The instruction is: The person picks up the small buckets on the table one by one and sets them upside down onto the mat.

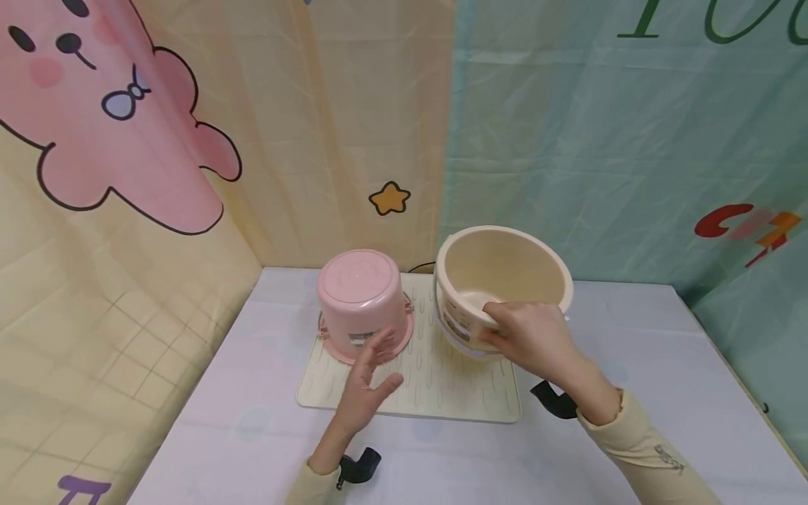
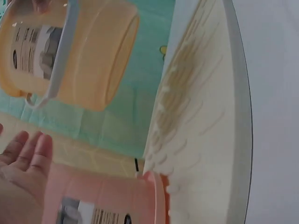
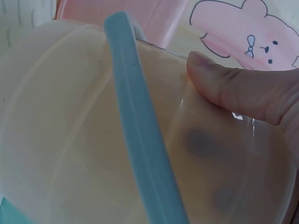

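A cream bucket (image 1: 505, 263) is tilted above the right part of the ribbed mat (image 1: 435, 396), its mouth upward. My right hand (image 1: 536, 338) grips its near rim, fingers inside and thumb outside; the right wrist view shows the thumb (image 3: 229, 86) along the wall. Its pale blue-grey handle (image 3: 140, 121) hangs down round the side. On the mat's left part stands a pink bucket (image 1: 360, 280), bottom up. My left hand (image 1: 362, 393) is just in front of it, fingers spread and holding nothing. From these views I cannot tell whether the fingertips touch the pink bucket.
The mat lies on a table covered with a pale cloth (image 1: 240, 393). Printed curtains (image 1: 341, 140) hang behind the table and at both sides. A thin dark cord (image 1: 421, 266) shows at the back edge between the buckets. Black straps circle both wrists.
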The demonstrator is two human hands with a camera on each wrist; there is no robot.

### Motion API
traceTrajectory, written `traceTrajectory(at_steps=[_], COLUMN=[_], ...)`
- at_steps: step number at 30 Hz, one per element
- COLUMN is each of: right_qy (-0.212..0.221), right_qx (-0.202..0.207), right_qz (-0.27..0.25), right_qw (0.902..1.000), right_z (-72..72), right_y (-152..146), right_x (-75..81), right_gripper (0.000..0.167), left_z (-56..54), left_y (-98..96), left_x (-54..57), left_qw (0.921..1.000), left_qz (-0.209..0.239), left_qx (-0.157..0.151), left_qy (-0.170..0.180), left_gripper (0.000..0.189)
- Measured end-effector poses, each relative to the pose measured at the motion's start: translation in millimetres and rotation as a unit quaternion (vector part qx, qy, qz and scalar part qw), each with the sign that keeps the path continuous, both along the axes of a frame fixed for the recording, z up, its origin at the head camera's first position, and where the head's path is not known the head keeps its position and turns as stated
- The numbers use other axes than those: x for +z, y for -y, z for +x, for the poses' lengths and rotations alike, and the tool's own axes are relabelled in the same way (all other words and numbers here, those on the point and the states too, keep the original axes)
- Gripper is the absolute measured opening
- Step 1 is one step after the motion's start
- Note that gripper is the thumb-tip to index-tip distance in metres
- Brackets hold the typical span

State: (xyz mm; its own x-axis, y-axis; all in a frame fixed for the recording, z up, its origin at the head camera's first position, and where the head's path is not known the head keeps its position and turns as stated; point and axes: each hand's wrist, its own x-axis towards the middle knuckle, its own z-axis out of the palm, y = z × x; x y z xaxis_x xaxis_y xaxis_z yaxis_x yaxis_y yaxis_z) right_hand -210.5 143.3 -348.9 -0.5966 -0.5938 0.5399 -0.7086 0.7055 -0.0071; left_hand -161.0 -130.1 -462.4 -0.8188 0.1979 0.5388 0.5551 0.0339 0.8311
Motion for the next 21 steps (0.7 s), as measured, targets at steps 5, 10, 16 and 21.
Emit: traceTrajectory(at_steps=[5,10,16,21], right_qy=[-0.002,0.0,-0.002,-0.005], right_qx=[0.004,0.001,0.002,0.002], right_qz=[-0.002,-0.003,0.002,0.004], right_qw=[1.0,1.0,1.0,1.0], right_z=[1.0,1.3,0.5,0.9], right_y=[2.2,4.5,5.9,6.2], right_x=[0.8,1.5,0.5,1.7], right_gripper=[0.034,0.034,0.035,0.035], left_z=[-11.6,-25.4,-39.0,-45.5], left_y=[-23.6,-43.2,-60.2,-68.8], left_x=[-6.5,-11.1,-14.7,-16.5], left_qw=[0.9869,0.9617,0.9431,0.9331], left_qz=[-0.027,0.025,0.076,0.126], left_qx=[-0.113,-0.189,-0.179,-0.177], left_qy=[0.112,0.198,0.27,0.287], left_gripper=[0.093,0.103,0.109,0.114])
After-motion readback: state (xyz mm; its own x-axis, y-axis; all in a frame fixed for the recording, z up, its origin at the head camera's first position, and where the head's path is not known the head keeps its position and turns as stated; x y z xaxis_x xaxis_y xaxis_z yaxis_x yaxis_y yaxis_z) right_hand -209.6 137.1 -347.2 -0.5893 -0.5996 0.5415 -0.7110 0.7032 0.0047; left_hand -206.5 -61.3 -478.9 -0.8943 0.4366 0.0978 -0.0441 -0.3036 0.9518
